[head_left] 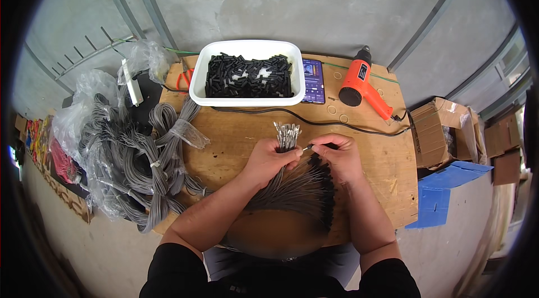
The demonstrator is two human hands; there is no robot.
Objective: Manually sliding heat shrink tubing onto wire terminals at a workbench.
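My left hand is closed round a bundle of grey wires, whose silvery metal terminals stick up above the fingers. Between the fingertips of my right hand is a small black sleeve, at the tip of one wire terminal that my left thumb and forefinger pinch. Below the hands, more grey wires fan out across the table edge, with black sleeves on their right ends. Beyond the hands stands a white plastic tub of loose black sleeves.
An orange heat gun lies on the wooden table at the back right, by a phone and several rubber bands. A black cord crosses the table. Coiled grey wire bundles crowd the left; cardboard boxes stand right.
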